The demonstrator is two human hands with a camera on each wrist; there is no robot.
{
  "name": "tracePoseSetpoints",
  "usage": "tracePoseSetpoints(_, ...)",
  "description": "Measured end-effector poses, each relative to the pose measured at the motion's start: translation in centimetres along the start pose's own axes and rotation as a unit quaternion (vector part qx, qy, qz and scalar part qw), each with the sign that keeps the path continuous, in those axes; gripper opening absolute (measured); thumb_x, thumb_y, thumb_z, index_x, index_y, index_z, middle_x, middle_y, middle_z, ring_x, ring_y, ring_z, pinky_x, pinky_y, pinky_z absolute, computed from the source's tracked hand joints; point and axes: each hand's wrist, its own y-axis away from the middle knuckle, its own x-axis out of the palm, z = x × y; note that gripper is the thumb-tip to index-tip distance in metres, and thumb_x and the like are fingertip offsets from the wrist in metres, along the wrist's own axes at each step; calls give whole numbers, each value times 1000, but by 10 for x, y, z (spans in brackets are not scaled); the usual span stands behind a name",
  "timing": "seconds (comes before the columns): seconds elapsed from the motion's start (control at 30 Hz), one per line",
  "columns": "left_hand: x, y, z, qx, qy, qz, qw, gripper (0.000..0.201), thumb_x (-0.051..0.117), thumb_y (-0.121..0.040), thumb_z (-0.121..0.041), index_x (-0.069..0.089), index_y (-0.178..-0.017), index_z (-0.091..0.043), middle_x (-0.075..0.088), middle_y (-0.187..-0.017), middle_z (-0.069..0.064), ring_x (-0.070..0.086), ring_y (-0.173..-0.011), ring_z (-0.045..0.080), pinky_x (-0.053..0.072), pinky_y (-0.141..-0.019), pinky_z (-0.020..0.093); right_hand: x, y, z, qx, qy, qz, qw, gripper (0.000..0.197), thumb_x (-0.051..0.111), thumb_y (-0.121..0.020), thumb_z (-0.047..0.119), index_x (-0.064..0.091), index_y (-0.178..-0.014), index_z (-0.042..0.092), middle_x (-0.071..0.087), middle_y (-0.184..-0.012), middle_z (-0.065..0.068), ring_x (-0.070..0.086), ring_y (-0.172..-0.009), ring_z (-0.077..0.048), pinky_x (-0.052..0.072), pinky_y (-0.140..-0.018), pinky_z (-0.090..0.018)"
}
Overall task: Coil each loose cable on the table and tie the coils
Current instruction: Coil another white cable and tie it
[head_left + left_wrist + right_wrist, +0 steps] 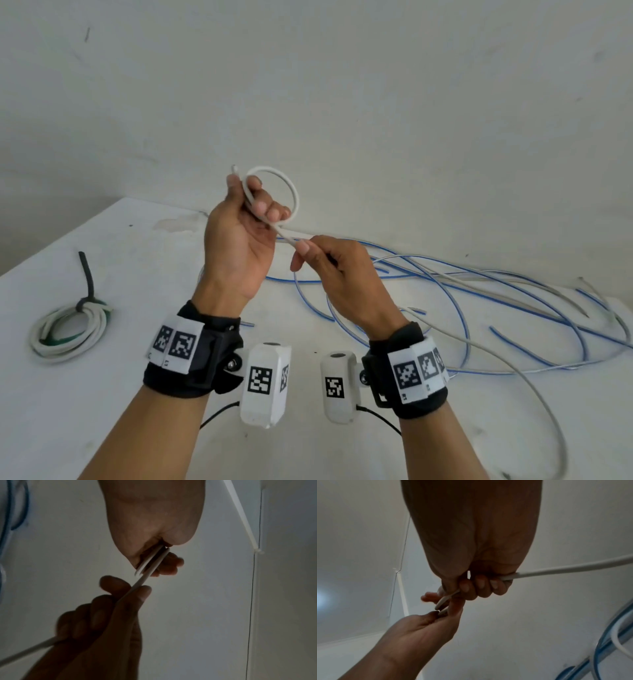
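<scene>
Nearest to us, our right hand (329, 263) pinches the white cable (513, 363) between thumb and forefinger, with the other fingers curled around it; the right wrist view shows the cable leaving the little-finger side of the fist. Its slack runs off to the right, down and over the table (102, 394).

Just beyond, our left hand (239, 236) is raised above the table, palm toward us. Its thumb and curled fingers clamp the first loop (291, 186) of the same cable, with the free end (234, 168) projecting above the thumb. The short span between the two hands is straight.

We judge the step in hand to be the start of coiling this cable: one turn is formed. The next move calls for feeding slack through the right hand, laying a second turn against the first, and re-clamping without releasing the loop.

Farther off, loose blue cables (479, 301) lie tangled on the right. A tied coil (68, 329) lies at the left.
</scene>
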Motion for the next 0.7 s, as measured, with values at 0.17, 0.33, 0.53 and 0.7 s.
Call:
tracePoseSetpoints(0.17, -10, -5, -13, -27, 99, 0, 995, 36, 33, -111, -28, 62, -94, -14, 40, -49, -10, 32, -40, 7, 40, -56, 19, 15, -2, 0, -8, 15, 16, 1000, 34, 58, -103, 25, 69, -74, 12, 41, -55, 10, 39, -53, -6, 30, -56, -14)
tracePoseSetpoints(0.33, -17, -7, -25, -54, 47, 62, 995, 47, 30, -110, -30, 59, -75, -20, 26, -48, -9, 19, -42, 10, 32, -50, 21, -2, -5, -29, 15, 120, 1, 993, 28, 56, -104, 32, 72, -91, 13, 56, -59, 20, 49, -59, -6, 42, -61, -24)
tracePoseSetpoints(0.53, 3, 7, -5, -88, -225, 143, 960, 54, 37, -102, -38, 52, -52, -26, 21, -48, -13, 19, -42, 8, 32, -50, 23, -38, -2, -49, 134, 206, -119, 962, 50, 63, -88, 63, 69, -78, 15, 54, -58, 1, 52, -67, -28, 37, -57, -35)
tracePoseSetpoints(0.7, 5, 19, 26, -105, -465, 247, 844, 47, 36, -110, -34, 45, -67, -18, 31, -54, -14, 27, -52, 8, 28, -57, 23, -50, 1, -46, 179, 202, -177, 946, 46, 73, -83, 58, 67, -72, 15, 53, -56, 2, 47, -58, -18, 32, -52, -32)
